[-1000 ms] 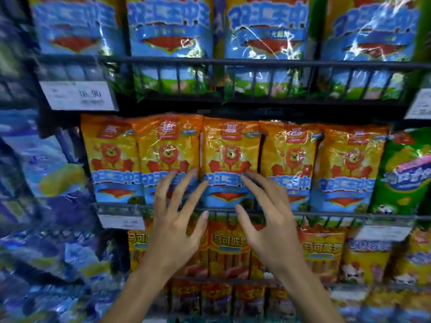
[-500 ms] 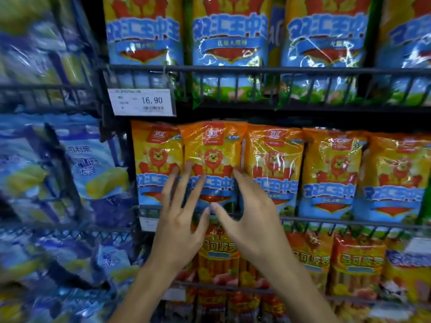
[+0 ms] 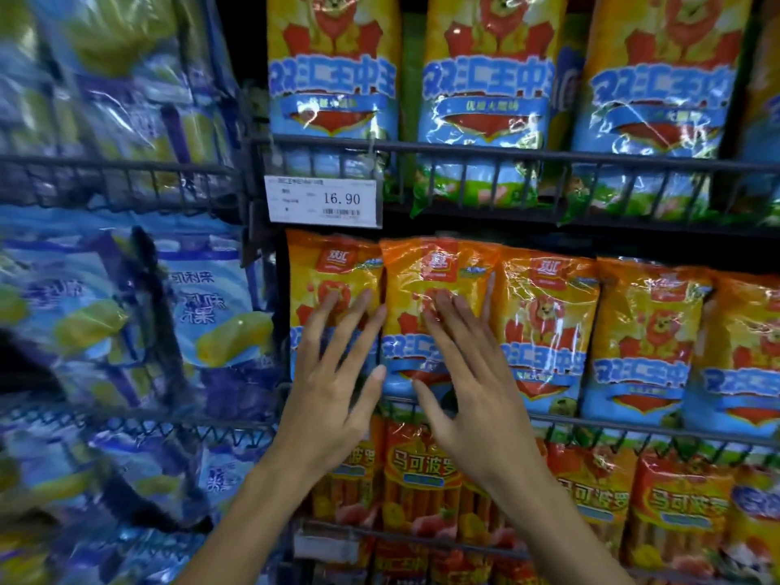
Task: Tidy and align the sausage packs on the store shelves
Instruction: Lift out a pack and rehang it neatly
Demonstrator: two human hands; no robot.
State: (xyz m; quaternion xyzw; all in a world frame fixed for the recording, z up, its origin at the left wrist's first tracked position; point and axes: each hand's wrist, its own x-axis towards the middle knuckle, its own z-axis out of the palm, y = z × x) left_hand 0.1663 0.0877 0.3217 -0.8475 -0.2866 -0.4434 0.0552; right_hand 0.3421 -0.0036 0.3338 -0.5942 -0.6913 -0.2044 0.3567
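Observation:
A row of orange-and-yellow sausage packs with a lion picture stands on the middle wire shelf [image 3: 633,426]. My left hand [image 3: 333,382] lies flat with straight, spread fingers against the leftmost pack [image 3: 329,272]. My right hand [image 3: 468,373] presses straight fingers on the second pack [image 3: 434,268], which overlaps its neighbours slightly. More packs of the same kind [image 3: 650,331] continue to the right. Neither hand grips anything.
Larger yellow-and-blue packs [image 3: 485,99] fill the upper shelf, behind a price tag [image 3: 323,200] reading 16.90. Orange sausage packs [image 3: 422,470] stand on the lower shelf. Blue corn-sausage bags [image 3: 198,314] crowd the wire racks at the left.
The view has shifted left and closer to the shelf. Both hands moved left along the row and up, from the shelf rail onto the faces of the two leftmost packs.

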